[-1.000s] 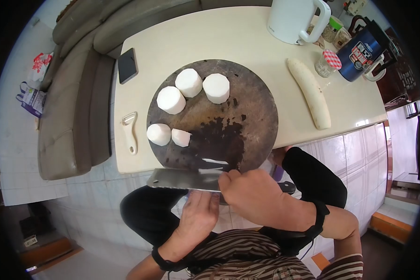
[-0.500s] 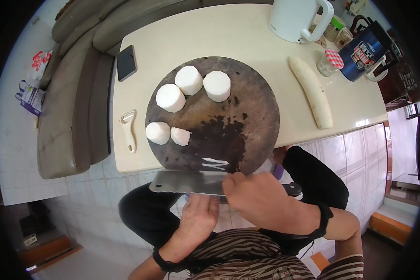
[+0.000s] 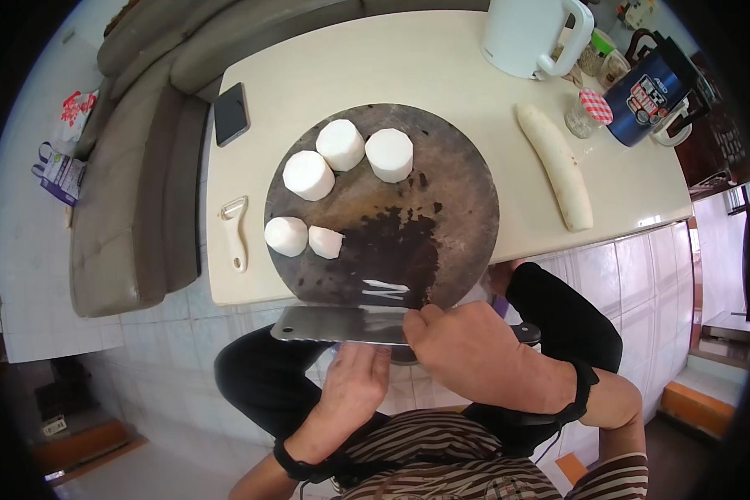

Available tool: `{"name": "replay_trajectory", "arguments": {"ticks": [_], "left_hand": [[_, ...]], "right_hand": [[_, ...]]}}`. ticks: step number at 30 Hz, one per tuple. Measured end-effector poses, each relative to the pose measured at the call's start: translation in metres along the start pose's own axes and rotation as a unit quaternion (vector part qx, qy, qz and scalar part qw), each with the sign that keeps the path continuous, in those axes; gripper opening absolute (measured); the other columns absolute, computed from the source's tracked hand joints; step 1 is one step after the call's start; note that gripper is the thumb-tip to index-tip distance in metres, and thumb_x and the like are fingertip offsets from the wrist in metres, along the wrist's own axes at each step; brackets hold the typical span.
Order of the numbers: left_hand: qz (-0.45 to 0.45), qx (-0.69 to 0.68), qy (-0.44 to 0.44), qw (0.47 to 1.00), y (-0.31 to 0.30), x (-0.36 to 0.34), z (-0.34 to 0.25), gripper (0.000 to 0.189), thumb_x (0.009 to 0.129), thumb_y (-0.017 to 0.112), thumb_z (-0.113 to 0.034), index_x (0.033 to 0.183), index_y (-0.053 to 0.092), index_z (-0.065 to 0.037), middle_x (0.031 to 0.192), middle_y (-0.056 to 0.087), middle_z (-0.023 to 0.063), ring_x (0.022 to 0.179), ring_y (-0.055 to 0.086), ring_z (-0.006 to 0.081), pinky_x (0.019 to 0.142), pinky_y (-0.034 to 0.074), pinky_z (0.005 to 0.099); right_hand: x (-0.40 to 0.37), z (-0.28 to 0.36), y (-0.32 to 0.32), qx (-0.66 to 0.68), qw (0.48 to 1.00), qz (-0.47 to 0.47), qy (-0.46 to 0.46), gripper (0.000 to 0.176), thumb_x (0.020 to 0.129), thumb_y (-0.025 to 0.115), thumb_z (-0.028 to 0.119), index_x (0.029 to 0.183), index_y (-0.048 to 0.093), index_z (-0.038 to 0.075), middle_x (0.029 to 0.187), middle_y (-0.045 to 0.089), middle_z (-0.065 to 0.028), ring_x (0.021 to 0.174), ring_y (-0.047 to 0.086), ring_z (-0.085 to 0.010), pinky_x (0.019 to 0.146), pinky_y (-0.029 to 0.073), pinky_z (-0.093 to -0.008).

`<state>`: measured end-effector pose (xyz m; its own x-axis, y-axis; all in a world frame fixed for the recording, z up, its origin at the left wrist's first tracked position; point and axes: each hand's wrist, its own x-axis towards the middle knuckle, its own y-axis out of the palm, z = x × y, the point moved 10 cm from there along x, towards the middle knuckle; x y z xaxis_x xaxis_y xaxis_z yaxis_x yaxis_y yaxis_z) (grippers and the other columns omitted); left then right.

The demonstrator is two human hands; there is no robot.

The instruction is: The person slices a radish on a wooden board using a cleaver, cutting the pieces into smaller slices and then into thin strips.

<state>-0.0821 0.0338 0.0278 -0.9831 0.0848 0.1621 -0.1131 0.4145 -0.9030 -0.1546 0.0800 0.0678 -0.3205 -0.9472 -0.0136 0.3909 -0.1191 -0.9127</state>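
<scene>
My right hand is closed around the black handle of a cleaver, whose wide blade points left at the near edge of a round dark cutting board. Just below the blade is my left hand, fingers together with their tips partly behind the blade; what they hold, if anything, is hidden. Thin white strips lie on the board above the blade. Several peeled white chunks rest on its left and upper part, among them a thick round one and a small cut one.
A long whole white radish lies right of the board. Behind it are a white kettle, a jar with a checked lid and a blue flask. To the left are a peeler and a phone.
The view has shifted slightly. The cleaver blade has tilted a little and sits slightly higher, and both hands have moved very little.
</scene>
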Motion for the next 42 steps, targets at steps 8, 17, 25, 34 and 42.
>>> {"name": "replay_trajectory", "arguments": {"ticks": [8, 17, 25, 34, 42], "left_hand": [[-0.023, 0.012, 0.010, 1.000, -0.003, 0.003, 0.000, 0.025, 0.078, 0.063, 0.004, 0.102, 0.061, 0.010, 0.100, 0.058, 0.0182, 0.091, 0.059, 0.0377, 0.076, 0.051, 0.0455], [-0.022, -0.026, 0.009, 0.999, -0.001, -0.002, 0.005, 0.024, 0.081, 0.063, 0.003, 0.104, 0.062, 0.009, 0.102, 0.060, 0.0193, 0.092, 0.059, 0.0392, 0.079, 0.051, 0.0470], [-0.030, -0.026, -0.032, 0.999, 0.005, -0.004, 0.013, 0.018, 0.087, 0.060, -0.002, 0.103, 0.063, 0.007, 0.103, 0.059, 0.0188, 0.093, 0.057, 0.0387, 0.080, 0.050, 0.0478], [-0.063, -0.026, 0.005, 0.998, 0.003, -0.007, 0.012, 0.020, 0.085, 0.063, 0.000, 0.103, 0.063, 0.008, 0.102, 0.060, 0.0175, 0.095, 0.058, 0.0389, 0.081, 0.050, 0.0473], [-0.039, -0.016, 0.020, 0.999, 0.002, -0.006, 0.008, 0.020, 0.085, 0.062, 0.002, 0.102, 0.063, 0.010, 0.102, 0.060, 0.0180, 0.096, 0.058, 0.0382, 0.082, 0.050, 0.0474]], "right_hand": [[0.008, -0.001, 0.004, 0.014, 1.000, -0.005, -0.010, 0.014, 0.069, 0.064, 0.006, 0.078, 0.060, -0.003, 0.071, 0.062, -0.0153, 0.061, 0.066, -0.0275, 0.052, 0.052, -0.0349], [0.002, 0.000, -0.001, 0.003, 1.000, 0.020, -0.011, 0.015, 0.068, 0.064, 0.005, 0.079, 0.060, -0.004, 0.072, 0.063, -0.0160, 0.062, 0.067, -0.0279, 0.052, 0.052, -0.0351], [0.007, 0.001, 0.005, 0.017, 0.999, -0.024, -0.022, 0.018, 0.069, 0.063, 0.006, 0.083, 0.056, -0.002, 0.070, 0.059, -0.0126, 0.057, 0.064, -0.0290, 0.049, 0.050, -0.0371], [0.002, -0.003, -0.003, 0.030, 0.999, 0.013, -0.004, 0.013, 0.068, 0.064, 0.004, 0.078, 0.061, -0.004, 0.072, 0.064, -0.0173, 0.063, 0.068, -0.0300, 0.054, 0.053, -0.0365], [0.011, 0.008, -0.001, 0.041, 0.998, -0.026, -0.041, 0.012, 0.069, 0.064, 0.004, 0.078, 0.062, -0.003, 0.070, 0.064, -0.0167, 0.063, 0.068, -0.0304, 0.057, 0.053, -0.0382]]}}
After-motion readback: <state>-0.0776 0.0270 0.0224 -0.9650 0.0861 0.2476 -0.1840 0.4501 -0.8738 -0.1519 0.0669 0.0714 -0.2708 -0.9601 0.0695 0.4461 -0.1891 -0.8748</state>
